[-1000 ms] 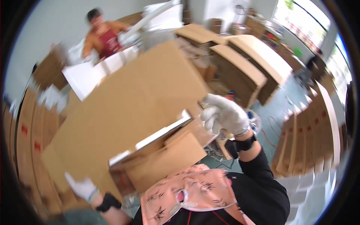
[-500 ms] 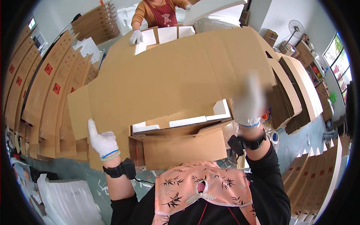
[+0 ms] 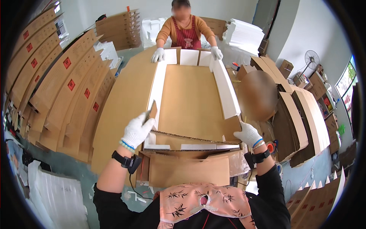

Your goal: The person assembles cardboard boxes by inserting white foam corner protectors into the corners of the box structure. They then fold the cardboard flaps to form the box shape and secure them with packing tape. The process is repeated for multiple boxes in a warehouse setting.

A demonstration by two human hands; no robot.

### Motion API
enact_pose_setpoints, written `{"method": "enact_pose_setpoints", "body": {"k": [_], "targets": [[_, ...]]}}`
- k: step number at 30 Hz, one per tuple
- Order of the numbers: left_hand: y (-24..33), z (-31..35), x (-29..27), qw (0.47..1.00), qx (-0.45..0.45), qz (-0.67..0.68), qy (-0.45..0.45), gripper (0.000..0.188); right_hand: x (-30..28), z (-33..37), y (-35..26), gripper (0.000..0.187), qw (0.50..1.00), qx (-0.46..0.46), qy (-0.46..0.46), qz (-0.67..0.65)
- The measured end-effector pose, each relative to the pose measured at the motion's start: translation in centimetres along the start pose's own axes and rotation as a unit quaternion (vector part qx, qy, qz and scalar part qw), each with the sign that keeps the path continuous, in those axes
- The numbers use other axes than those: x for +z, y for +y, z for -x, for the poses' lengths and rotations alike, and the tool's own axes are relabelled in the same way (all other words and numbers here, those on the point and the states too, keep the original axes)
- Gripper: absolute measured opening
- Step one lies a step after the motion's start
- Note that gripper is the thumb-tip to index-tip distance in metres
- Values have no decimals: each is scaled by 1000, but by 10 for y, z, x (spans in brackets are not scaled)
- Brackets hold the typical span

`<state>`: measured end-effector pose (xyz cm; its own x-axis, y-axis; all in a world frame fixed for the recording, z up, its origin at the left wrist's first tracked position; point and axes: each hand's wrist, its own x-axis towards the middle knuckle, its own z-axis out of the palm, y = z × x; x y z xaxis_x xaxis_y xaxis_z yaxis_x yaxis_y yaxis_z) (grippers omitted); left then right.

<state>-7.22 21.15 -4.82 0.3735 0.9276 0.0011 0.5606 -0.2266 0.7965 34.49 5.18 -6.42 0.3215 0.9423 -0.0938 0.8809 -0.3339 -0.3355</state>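
Note:
A large brown cardboard sheet [image 3: 190,99] lies inside a long open cardboard box [image 3: 198,154], framed by white foam strips [image 3: 225,89]. Its near corrugated edge slants across the near end, above foam pieces there. My left hand [image 3: 138,129], in a white knit glove, is closed on an upturned flap [image 3: 153,110] at the sheet's near left corner. At the near right corner my right hand [image 3: 248,134], gloved alike, grips another flap [image 3: 232,128], its fingers partly hidden behind the cardboard. Cardboard hides the left fingertips.
Opposite stands a co-worker [image 3: 185,32], both gloved hands on the box's far corners. Cardboard stacks [image 3: 57,84] line the left, with more cartons [image 3: 291,114] at right. White foam boards [image 3: 244,36] are piled behind. Tape rolls [image 3: 271,147] sit by my right forearm.
The sheet, which covered much of the box, now lies within the foam frame. My hands have come to its near corners. The co-worker's second hand has come onto the box.

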Motion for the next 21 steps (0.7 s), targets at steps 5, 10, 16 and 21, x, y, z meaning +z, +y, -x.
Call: {"method": "enact_pose_setpoints", "body": {"k": [5, 10, 16, 21], "targets": [[-11, -8, 17, 983, -129, -45, -122, 53, 21, 1, -9, 65, 900, -165, 397, 67], [-48, -15, 52, 868, 31, -479, -127, 43, 81, -3, 2, 27, 960, -228, -126, 105], [-89, 0, 80, 812, 200, -548, 16, 35, 110, -19, 15, 21, 922, -366, -42, 119], [-60, 83, 71, 916, 84, -360, 156, 32, 120, -15, 10, 41, 954, -281, 87, -58]]}}
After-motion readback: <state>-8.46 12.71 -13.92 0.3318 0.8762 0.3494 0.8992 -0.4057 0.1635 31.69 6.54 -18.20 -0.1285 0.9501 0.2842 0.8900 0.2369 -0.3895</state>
